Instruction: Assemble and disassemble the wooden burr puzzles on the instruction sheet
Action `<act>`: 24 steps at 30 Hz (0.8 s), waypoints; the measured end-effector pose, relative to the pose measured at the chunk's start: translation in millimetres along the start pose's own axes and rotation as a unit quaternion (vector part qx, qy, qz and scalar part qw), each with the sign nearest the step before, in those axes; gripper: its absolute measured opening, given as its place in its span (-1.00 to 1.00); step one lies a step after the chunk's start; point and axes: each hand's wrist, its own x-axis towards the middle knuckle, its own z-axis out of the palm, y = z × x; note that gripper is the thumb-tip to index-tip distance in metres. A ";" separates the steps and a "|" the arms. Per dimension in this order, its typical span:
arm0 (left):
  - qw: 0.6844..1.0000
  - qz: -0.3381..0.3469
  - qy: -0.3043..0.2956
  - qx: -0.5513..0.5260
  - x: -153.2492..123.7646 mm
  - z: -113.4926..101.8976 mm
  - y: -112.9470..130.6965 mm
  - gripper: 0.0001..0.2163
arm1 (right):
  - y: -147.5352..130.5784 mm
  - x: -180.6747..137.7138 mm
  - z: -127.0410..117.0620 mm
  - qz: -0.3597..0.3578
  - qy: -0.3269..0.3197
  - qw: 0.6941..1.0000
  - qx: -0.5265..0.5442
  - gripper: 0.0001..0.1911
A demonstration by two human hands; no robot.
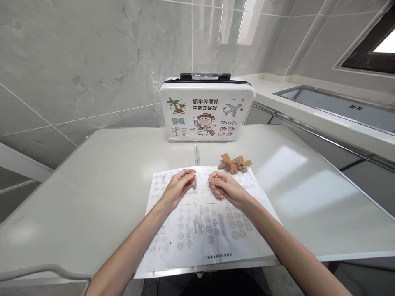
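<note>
My left hand (180,186) and my right hand (224,187) rest side by side on a printed instruction sheet (203,230) covered with small puzzle diagrams. Both hands have their fingers curled loosely inward, knuckles facing each other a few centimetres apart. Nothing shows inside either hand. A wooden interlocking puzzle (235,163) lies on the white table (101,185) just beyond the sheet's far right corner, a short way past my right hand.
A white carry case (206,110) with cartoon travel pictures and a black handle stands upright at the table's far edge against the tiled wall. A counter with a sunken basin (339,107) runs along the right. A grey metal bar (46,271) sits at lower left.
</note>
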 end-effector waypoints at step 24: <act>1.000 -0.001 0.002 0.000 -1.5 2.1 2.2 -0.75 | -2.5 -0.7 1.6 0.005 0.009 1.000 0.026 -0.66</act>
